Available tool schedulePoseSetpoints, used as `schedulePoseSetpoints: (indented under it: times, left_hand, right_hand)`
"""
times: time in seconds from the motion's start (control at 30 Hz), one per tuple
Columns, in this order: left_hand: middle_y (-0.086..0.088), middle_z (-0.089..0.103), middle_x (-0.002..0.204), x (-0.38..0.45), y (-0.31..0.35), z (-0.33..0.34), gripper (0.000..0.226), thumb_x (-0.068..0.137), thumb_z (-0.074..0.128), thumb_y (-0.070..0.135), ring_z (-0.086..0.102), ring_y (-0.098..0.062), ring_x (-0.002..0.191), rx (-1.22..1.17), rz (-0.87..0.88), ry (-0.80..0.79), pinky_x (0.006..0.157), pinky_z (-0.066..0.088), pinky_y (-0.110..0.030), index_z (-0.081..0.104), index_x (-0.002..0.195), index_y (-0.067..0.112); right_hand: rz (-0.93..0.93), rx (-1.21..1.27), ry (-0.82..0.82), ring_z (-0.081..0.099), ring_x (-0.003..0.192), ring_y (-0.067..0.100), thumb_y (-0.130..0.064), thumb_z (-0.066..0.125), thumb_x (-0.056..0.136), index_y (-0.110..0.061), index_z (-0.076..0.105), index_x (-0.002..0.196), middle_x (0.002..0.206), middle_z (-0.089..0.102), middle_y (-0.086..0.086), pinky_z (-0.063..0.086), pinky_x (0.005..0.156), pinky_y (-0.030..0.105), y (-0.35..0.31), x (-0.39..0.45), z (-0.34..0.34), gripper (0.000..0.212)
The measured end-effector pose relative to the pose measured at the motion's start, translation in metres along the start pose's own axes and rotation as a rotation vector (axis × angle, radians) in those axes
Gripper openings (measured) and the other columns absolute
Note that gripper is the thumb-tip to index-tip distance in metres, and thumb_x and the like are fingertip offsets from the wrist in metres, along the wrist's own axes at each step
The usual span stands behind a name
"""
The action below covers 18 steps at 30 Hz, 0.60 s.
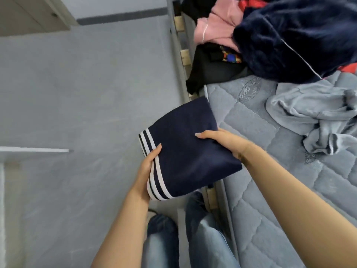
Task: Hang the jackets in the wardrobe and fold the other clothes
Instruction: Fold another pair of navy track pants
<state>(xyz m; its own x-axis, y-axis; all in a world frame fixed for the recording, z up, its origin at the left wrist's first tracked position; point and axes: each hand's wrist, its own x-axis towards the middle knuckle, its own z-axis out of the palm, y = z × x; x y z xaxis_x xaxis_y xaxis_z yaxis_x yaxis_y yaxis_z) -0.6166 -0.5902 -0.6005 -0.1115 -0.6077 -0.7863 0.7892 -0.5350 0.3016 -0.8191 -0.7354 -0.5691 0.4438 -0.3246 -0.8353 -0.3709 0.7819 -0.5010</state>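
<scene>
A folded navy garment point(185, 149) with white stripes along one edge is held in the air beside the bed, over the floor. My left hand point(146, 171) grips its striped edge, thumb on top and fingers hidden underneath. My right hand point(224, 142) holds the opposite edge the same way, thumb lying on the cloth. On the quilted grey mattress point(260, 190) lie unfolded clothes: a light blue-grey garment point(313, 115), a fluffy navy one point(295, 39), a pink one point(216, 26) and a black one point(210, 68).
The grey floor point(87, 93) stretches to the left. A beige cabinet door point(29, 14) shows at top left. The bed frame's wooden slats point(185, 57) run along the mattress edge. My legs in blue jeans point(193, 238) stand by the bed.
</scene>
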Motion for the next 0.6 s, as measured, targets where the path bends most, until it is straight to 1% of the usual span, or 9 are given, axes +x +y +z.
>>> schedulePoseSetpoints:
  times: [0.03,0.1,0.17,0.23,0.3,0.4,0.5,0.6]
  left_hand:
    - [-0.009,0.060,0.135,-0.026,0.016,-0.005,0.050,0.089,0.066,0.037,0.056,-0.030,0.125,-0.008,0.040,-0.004,0.107,0.040,-0.043,0.058,0.134,0.015]
    - [-0.009,0.061,0.133,-0.083,0.050,-0.018,0.046,0.088,0.068,0.037,0.058,-0.029,0.123,-0.004,0.127,0.010,0.100,0.048,-0.041,0.063,0.129,0.017]
    - [-0.008,0.065,0.127,-0.146,0.085,-0.032,0.042,0.083,0.073,0.039,0.063,-0.028,0.117,0.037,0.211,0.062,0.087,0.056,-0.037,0.069,0.120,0.021]
    - [-0.007,0.068,0.122,-0.211,0.118,-0.051,0.044,0.078,0.076,0.039,0.066,-0.028,0.111,0.077,0.316,0.146,0.080,0.058,-0.036,0.070,0.118,0.023]
    - [-0.006,0.070,0.119,-0.278,0.144,-0.072,0.047,0.077,0.078,0.037,0.068,-0.028,0.107,0.109,0.454,0.236,0.079,0.058,-0.036,0.067,0.120,0.024]
    - [-0.005,0.072,0.115,-0.377,0.169,-0.099,0.043,0.077,0.078,0.032,0.070,-0.027,0.103,0.086,0.647,0.358,0.080,0.058,-0.038,0.067,0.118,0.026]
    - [-0.002,0.074,0.110,-0.465,0.183,-0.124,0.039,0.076,0.077,0.031,0.072,-0.024,0.098,-0.001,0.799,0.474,0.070,0.059,-0.032,0.069,0.113,0.028]
    - [-0.001,0.074,0.109,-0.537,0.198,-0.147,0.049,0.070,0.080,0.037,0.072,-0.024,0.097,-0.106,0.901,0.582,0.073,0.058,-0.035,0.066,0.117,0.029]
  right_hand:
    - [-0.009,-0.012,-0.030,0.071,0.098,0.022,-0.045,0.086,0.066,-0.029,0.059,0.121,0.109,0.074,0.000,0.059,0.071,0.030,-0.014,-0.009,0.027,0.063]
    - [-0.050,-0.034,-0.077,0.071,0.098,0.022,-0.042,0.085,0.066,-0.030,0.059,0.120,0.109,0.074,0.000,0.059,0.070,0.029,-0.042,-0.029,0.084,0.061]
    - [-0.109,-0.067,-0.102,0.071,0.100,0.024,-0.039,0.084,0.068,-0.028,0.059,0.123,0.111,0.073,0.001,0.058,0.077,0.032,-0.066,-0.049,0.144,0.061]
    - [-0.153,-0.090,-0.153,0.070,0.103,0.026,-0.036,0.084,0.068,-0.024,0.058,0.126,0.114,0.072,0.004,0.055,0.085,0.037,-0.085,-0.069,0.207,0.064]
    - [-0.184,-0.101,-0.230,0.069,0.105,0.028,-0.033,0.084,0.068,-0.021,0.058,0.127,0.116,0.071,0.007,0.057,0.083,0.037,-0.101,-0.090,0.271,0.065]
    - [-0.235,-0.140,-0.374,0.068,0.106,0.028,-0.023,0.081,0.072,-0.017,0.060,0.125,0.118,0.070,0.008,0.058,0.078,0.034,-0.119,-0.118,0.367,0.058]
    - [-0.273,-0.225,-0.517,0.068,0.107,0.027,-0.020,0.078,0.074,-0.015,0.060,0.125,0.118,0.070,0.008,0.058,0.077,0.033,-0.140,-0.144,0.463,0.055]
    - [-0.311,-0.352,-0.654,0.069,0.104,0.025,-0.022,0.079,0.075,-0.017,0.061,0.124,0.116,0.071,0.006,0.058,0.074,0.031,-0.165,-0.168,0.554,0.053]
